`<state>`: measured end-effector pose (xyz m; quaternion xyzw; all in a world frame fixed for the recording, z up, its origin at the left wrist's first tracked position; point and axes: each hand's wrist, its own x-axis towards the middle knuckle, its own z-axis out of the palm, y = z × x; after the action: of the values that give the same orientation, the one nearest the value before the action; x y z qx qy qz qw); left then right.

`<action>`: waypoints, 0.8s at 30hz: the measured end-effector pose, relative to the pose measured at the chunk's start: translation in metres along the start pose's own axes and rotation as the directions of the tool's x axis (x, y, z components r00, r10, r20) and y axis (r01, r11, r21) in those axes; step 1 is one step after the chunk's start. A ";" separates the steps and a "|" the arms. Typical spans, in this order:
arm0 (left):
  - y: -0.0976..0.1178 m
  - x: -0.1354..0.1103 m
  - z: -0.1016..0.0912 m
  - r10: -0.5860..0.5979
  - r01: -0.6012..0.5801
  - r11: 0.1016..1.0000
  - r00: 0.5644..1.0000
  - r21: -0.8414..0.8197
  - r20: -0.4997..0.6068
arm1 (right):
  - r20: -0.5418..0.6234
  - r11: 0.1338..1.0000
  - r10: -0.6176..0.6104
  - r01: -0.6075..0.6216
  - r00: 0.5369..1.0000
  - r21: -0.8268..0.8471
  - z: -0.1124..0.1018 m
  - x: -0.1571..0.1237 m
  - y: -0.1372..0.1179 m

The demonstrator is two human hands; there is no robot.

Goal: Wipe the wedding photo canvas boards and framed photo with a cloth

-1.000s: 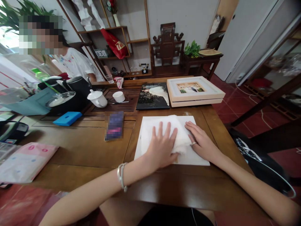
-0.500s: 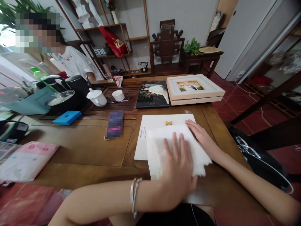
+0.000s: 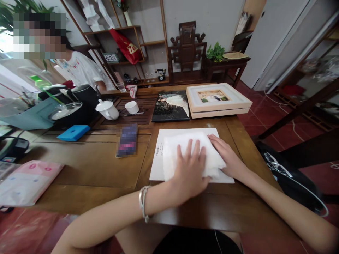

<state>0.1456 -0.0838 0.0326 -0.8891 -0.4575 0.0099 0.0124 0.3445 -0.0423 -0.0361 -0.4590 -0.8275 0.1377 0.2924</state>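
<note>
My left hand (image 3: 189,173), with bracelets at its wrist, lies flat with spread fingers on a white paper towel (image 3: 171,155). The towel rests on a white panel (image 3: 156,169), which has small printed text near its left edge and lies on the wooden table. At the panel's right side rests my right hand (image 3: 225,155), its fingers stretched out along the edge and touching the towel's border. The towel hides most of the panel's middle, including the spot where a small gold-coloured hanger showed before.
Behind the panel lie a dark photo panel (image 3: 169,113) and stacked pale frames (image 3: 219,109). A phone (image 3: 127,140), a blue block (image 3: 73,133), a white teapot (image 3: 108,110) and a pink-white package (image 3: 29,183) are to the left. A person (image 3: 82,72) sits across the table.
My left hand has slid the paper towel forward and a little left over the panel, covering the gold-coloured hanger. My right hand stays at the panel's right edge.
</note>
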 end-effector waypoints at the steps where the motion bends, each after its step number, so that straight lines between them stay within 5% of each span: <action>1: -0.011 0.009 0.000 0.000 0.000 1.000 1.000 -0.027 -0.006 | -0.009 1.000 0.003 -0.003 1.000 -0.009 0.001 0.001 -0.001; 5: -0.046 0.036 0.005 0.030 -0.036 0.992 0.998 -0.119 -0.048 | -0.035 0.996 0.075 -0.076 0.997 -0.055 0.003 0.004 -0.006; 9: -0.055 0.036 0.009 0.059 -0.063 0.985 0.998 -0.162 -0.027 | -0.037 0.995 0.086 -0.088 0.996 -0.055 0.003 0.005 -0.009; 20: 0.000 -0.070 -0.002 0.194 -0.182 0.969 0.979 -0.165 0.056 | 0.002 0.995 0.088 -0.088 0.996 -0.045 0.001 0.004 -0.008; 24: -0.006 -0.076 -0.007 0.215 -0.195 0.956 0.974 -0.218 0.073 | 0.001 0.994 0.100 -0.100 0.995 -0.047 0.000 0.004 -0.009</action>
<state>0.0968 -0.1418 0.0405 -0.9266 -0.3612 0.0055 -0.1044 0.3367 -0.0439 -0.0305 -0.5063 -0.8071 0.1332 0.2730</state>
